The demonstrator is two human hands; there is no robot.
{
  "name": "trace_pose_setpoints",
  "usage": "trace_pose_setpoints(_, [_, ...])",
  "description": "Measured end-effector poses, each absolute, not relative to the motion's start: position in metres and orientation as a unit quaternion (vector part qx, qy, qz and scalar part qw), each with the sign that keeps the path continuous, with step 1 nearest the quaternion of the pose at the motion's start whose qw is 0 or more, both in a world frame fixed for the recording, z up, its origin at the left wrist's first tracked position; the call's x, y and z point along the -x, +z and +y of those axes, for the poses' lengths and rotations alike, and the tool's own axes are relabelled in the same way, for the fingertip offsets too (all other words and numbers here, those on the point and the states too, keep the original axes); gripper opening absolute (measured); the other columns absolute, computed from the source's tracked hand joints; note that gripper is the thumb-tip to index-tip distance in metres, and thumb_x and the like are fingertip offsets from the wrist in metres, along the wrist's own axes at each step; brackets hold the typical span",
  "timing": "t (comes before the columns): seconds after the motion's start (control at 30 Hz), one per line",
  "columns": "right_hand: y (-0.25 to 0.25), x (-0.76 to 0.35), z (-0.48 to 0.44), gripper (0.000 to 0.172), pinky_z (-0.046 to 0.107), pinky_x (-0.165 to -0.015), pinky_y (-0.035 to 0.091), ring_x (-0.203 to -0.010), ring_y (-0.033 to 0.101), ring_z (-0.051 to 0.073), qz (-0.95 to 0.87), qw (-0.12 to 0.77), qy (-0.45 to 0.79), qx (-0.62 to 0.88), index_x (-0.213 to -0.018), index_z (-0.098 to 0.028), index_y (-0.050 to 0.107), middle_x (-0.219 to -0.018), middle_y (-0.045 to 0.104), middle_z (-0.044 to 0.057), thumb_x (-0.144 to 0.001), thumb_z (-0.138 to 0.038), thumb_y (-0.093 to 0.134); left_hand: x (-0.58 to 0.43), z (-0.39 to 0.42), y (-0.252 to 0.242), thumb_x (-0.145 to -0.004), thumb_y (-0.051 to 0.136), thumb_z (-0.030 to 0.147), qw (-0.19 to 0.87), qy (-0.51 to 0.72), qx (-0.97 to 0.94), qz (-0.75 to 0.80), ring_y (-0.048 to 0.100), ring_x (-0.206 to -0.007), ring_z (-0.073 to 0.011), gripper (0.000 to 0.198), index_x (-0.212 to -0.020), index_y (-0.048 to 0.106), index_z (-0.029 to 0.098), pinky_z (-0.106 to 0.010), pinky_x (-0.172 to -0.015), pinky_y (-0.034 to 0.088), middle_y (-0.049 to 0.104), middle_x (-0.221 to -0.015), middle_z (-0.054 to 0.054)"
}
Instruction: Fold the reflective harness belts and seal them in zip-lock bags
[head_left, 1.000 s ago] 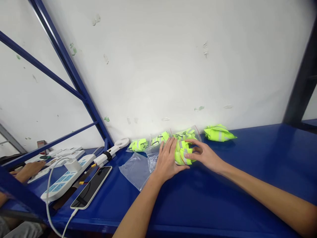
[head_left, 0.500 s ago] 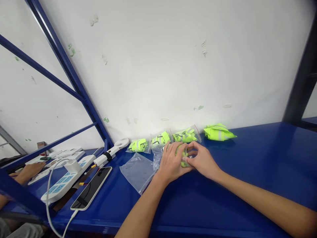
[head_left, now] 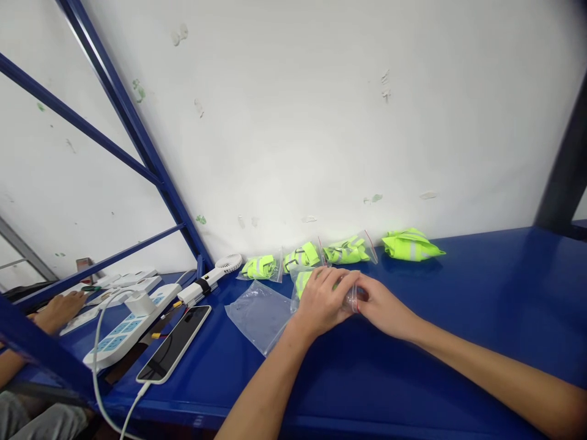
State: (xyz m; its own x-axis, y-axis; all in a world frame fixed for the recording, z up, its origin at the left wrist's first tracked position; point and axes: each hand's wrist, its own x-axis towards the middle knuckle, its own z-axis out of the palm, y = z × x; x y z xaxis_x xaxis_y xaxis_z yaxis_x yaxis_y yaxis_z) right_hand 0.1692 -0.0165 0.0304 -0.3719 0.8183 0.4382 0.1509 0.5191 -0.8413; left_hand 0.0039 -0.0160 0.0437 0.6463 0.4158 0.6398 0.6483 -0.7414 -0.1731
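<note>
A clear zip bag (head_left: 352,298) with a folded fluorescent yellow reflective vest (head_left: 301,282) inside lies between my hands on the blue table. My left hand (head_left: 324,298) is curved over the bag from above, its fingers wrapped around it and covering most of the vest. At the bag's right end, my right hand (head_left: 383,307) pinches the plastic near a red edge. Left of my left hand, a flat, empty clear bag (head_left: 257,315) rests on the table.
Along the wall lie three bagged yellow vests (head_left: 300,256) and a folded vest (head_left: 410,245). To the left are a small fan (head_left: 228,263), a charging phone (head_left: 175,345) and a power strip (head_left: 121,336). Beyond the blue frame (head_left: 151,153) is another person's hand (head_left: 62,308).
The bagged vest now shows on the left of my left hand, and clear plastic shows at the right end. My right hand has shifted slightly down and right. The view moved a little.
</note>
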Motion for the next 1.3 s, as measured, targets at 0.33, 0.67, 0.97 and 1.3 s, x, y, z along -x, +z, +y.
trace_pose_setpoints(0.33, [0.029, -0.173, -0.02, 0.023, 0.041, -0.086, 0.049, -0.099, 0.061, 0.029, -0.719, 0.403, 0.465, 0.323, -0.099, -0.019, 0.067, -0.099, 0.069, 0.005, -0.081, -0.03, 0.057, -0.004, -0.012, 0.04, -0.085, 0.053, 0.051, 0.2, -0.275, 0.897, -0.283, 0.058, -0.106, -0.0227, 0.053, -0.128, 0.05, 0.019, -0.039, -0.096, 0.044, 0.062, -0.118, -0.01])
trace_pose_setpoints(0.67, [0.04, -0.169, -0.027, 0.048, 0.045, -0.091, 0.048, -0.111, 0.062, 0.031, -0.539, 0.41, 0.706, 0.206, -0.114, -0.02, 0.064, -0.111, 0.07, 0.01, -0.085, -0.048, 0.039, -0.004, -0.042, 0.087, -0.081, 0.05, 0.067, 0.196, -0.222, 0.892, -0.342, 0.057, -0.107, -0.0264, 0.073, -0.138, 0.041, 0.023, -0.042, -0.094, 0.045, 0.059, -0.118, -0.01])
trace_pose_setpoints(0.97, [0.034, -0.182, -0.009, 0.043, 0.046, -0.096, 0.046, -0.105, 0.066, 0.026, -0.545, 0.271, 0.761, 0.224, -0.119, -0.019, 0.061, -0.106, 0.072, 0.012, -0.092, -0.049, 0.043, 0.007, -0.029, 0.062, -0.096, 0.027, 0.031, 0.111, -0.185, 0.865, -0.453, 0.063, -0.094, -0.0224, 0.042, -0.131, 0.05, 0.026, -0.035, -0.08, 0.051, 0.065, -0.104, -0.006])
trace_pose_setpoints(1.3, [0.026, -0.171, -0.006, 0.057, 0.045, -0.083, 0.055, -0.079, 0.074, 0.026, -0.533, 0.31, 0.72, 0.319, -0.136, -0.021, 0.048, -0.092, 0.076, 0.01, -0.091, -0.055, 0.049, 0.0, 0.031, 0.064, -0.094, 0.023, 0.046, -0.096, -0.123, 0.826, -0.541, 0.064, -0.083, -0.0257, 0.051, -0.081, 0.064, 0.018, -0.035, -0.073, 0.046, 0.069, -0.089, -0.009])
